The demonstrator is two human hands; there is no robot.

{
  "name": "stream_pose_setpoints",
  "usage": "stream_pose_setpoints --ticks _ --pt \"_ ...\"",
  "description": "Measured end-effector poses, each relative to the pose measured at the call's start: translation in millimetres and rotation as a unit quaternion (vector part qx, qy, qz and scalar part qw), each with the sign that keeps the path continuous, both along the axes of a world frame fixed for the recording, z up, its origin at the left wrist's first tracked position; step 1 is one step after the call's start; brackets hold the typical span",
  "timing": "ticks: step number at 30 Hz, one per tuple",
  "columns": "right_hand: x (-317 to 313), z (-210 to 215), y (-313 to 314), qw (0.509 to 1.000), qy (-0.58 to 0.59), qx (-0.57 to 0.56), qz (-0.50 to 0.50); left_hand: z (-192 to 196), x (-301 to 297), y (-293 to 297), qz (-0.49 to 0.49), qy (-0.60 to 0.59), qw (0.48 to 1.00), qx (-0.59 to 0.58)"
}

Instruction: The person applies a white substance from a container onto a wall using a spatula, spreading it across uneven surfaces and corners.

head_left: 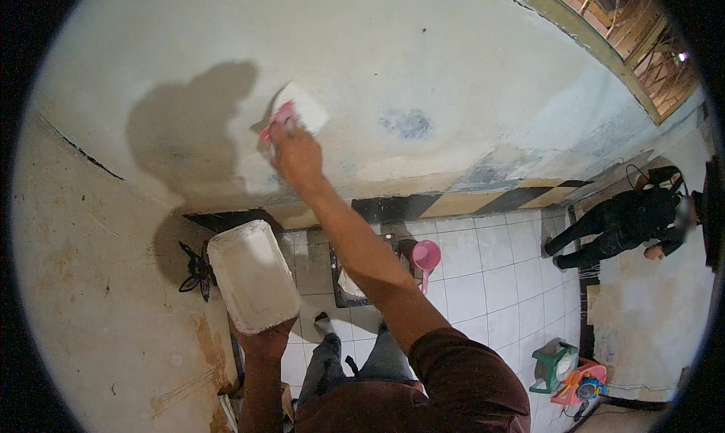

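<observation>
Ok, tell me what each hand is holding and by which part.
The right hand grips a white trowel by its pink handle against the wall. The left hand holds a white rectangular tray from beneath its near end.

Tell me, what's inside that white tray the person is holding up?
The white tray, propped on the left hand, shows only white-coated inner walls and a stepped bottom, with no separate lump visible. Its underside is hidden. The right hand presses a trowel to the wall.

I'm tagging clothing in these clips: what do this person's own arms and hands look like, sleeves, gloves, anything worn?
Both forearms are bare; the left hand and right hand wear no gloves. A dark maroon short sleeve covers the right upper arm. No watch or rings visible.
</observation>
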State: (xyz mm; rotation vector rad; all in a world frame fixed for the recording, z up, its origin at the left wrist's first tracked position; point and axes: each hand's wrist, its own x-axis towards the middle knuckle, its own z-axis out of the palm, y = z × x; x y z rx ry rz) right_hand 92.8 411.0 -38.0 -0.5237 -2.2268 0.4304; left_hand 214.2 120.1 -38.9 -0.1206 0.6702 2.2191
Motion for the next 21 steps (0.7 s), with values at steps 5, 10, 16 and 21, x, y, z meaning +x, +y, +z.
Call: stream_pose_setpoints --ticks 5,10,16,21 --pt "65.3 20.8 -6.4 0.959 0.233 -0.135 0.093 8.1 -2.6 -8.2 0.012 0.036 0.999 -0.024" --pt "186.5 45.6 117.7 0.945 0.282 -0.075 -0.15 17.5 4.2 7.9 0.025 0.024 0.998 -0.061" --pt "221.4 100.2 200.8 0.876 0.361 -0.036 -0.317 9.5 5.3 0.2 0.024 -0.029 0.998 -0.042" --pt "97.6 67.5 172.7 0.941 0.255 0.098 -0.2 14.8 14.0 3.7 0.033 -0.018 0.999 -0.02"
